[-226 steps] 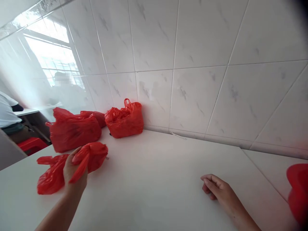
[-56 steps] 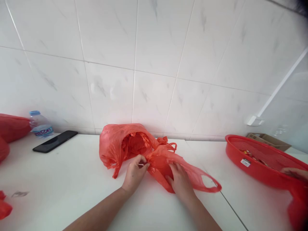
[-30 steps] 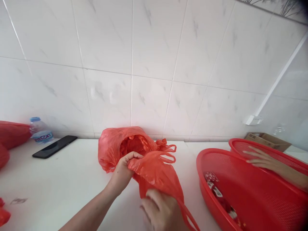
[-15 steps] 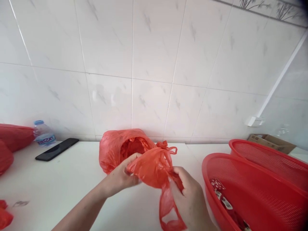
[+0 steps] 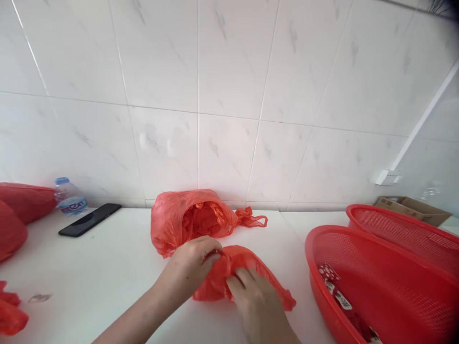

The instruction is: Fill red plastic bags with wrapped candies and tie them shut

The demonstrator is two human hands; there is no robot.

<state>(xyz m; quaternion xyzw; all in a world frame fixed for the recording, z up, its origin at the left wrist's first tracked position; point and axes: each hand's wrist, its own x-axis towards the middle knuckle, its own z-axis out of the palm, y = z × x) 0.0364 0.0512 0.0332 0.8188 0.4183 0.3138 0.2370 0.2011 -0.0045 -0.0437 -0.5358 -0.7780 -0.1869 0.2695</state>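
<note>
Centrally, one red bag [image 5: 217, 279], at both hands, on the near side of an open bag [image 5: 168, 219] stuffed with red plastic. Left hand [image 5: 196, 260]: fingers pinching the red bag. Right hand [image 5: 256, 298]: fingers bent against its plastic; whether they grip, cannot tell. At right: front basket [image 5: 394, 286], small items inside; rear basket [image 5: 398, 225] behind. At left, on the worktop [image 5: 114, 272]: phone [image 5: 90, 220], black; bottle [image 5: 71, 197], blue-capped.

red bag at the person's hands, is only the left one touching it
No, both the left hand and the right hand have fingers on the red bag.
</note>
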